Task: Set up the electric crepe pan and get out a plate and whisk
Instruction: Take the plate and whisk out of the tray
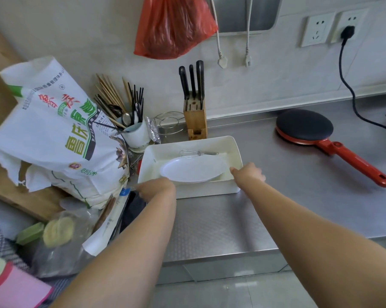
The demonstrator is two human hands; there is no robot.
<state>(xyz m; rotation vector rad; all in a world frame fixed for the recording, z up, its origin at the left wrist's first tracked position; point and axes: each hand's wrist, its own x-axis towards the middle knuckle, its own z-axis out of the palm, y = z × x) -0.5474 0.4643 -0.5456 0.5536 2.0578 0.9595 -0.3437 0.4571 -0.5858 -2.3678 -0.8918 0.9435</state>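
I log: crepe pan (304,126) plugged in, far right; plate (194,170) and whisk (197,153) in white tray (236,150); left hand (156,188) and right hand (248,173) gripping its near corners, removal pending.

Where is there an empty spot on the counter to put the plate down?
The bare steel counter between the white rectangular tray and the red-handled black crepe pan is free. So is the strip in front of the tray, toward the counter edge. Left of the tray is crowded: a big white flour sack and a white utensil cup.
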